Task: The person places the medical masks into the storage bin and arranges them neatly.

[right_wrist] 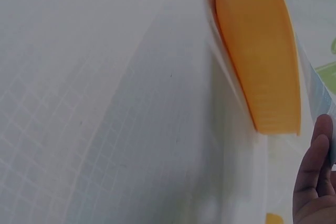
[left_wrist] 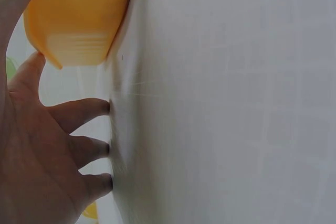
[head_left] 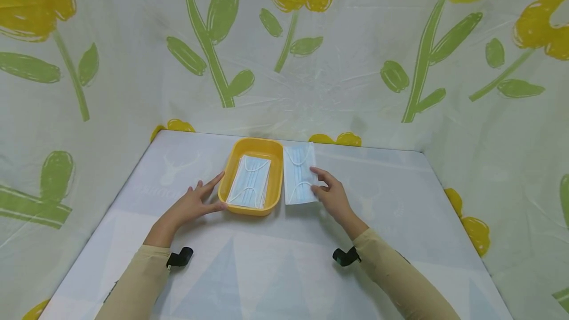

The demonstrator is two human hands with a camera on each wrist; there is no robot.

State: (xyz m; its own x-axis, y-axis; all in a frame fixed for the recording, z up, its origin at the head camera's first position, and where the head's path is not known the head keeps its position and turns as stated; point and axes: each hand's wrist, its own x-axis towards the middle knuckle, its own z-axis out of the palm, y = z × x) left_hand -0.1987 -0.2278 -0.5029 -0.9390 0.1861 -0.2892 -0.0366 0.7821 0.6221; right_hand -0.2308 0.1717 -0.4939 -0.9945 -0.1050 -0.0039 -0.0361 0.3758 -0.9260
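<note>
A blue face mask [head_left: 299, 174] with white ear loops hangs beside the right rim of a yellow tray [head_left: 278, 181]. My right hand [head_left: 333, 196] pinches that mask by its right edge; the right wrist view shows the fingers [right_wrist: 310, 177] on it, off the tabletop. Inside the tray lies a stack of blue masks [head_left: 250, 181], loops on top. My left hand [head_left: 188, 209] is at the tray's left side with fingers spread. In the left wrist view a fingertip [left_wrist: 37, 59] touches the tray's rim, while other fingertips rest on the table.
The table [head_left: 275, 275] has a pale cloth with grey-blue triangles. Behind and at both sides hang white curtains [head_left: 346, 83] printed with yellow flowers and green leaves. Black wrist cameras [head_left: 180, 257] sit at both sleeve ends.
</note>
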